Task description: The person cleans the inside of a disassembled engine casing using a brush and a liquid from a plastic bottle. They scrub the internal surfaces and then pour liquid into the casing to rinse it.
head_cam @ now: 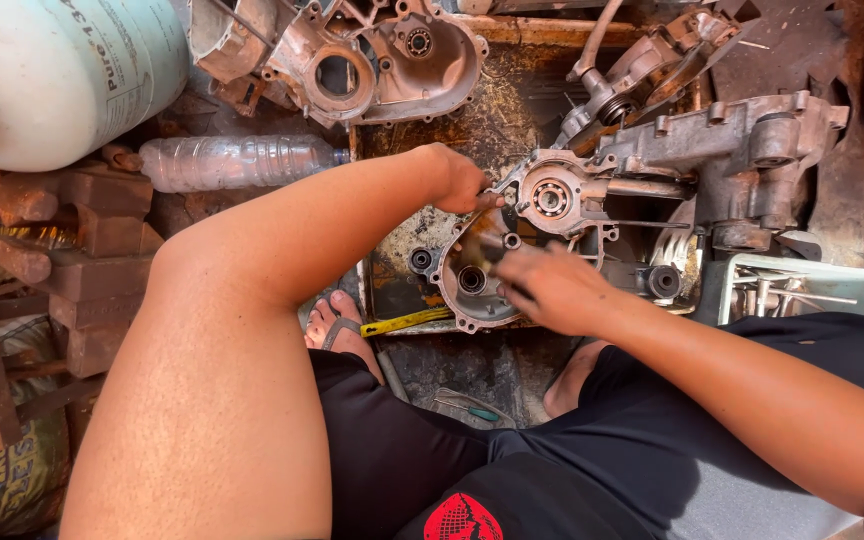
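Greasy aluminium engine casing (472, 275) lies at twelve o'clock in a metal tray (392, 285); left hand (460, 180) grips its rim, right hand (552, 288) clenches a blurred tool. Brace firmly, I'd judge.

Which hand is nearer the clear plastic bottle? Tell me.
Left. The left hand rests on the engine casing, right of the plastic bottle. The right hand is lower and farther right.

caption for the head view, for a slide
Both hands, left and right, work on an engine casing in a tray.
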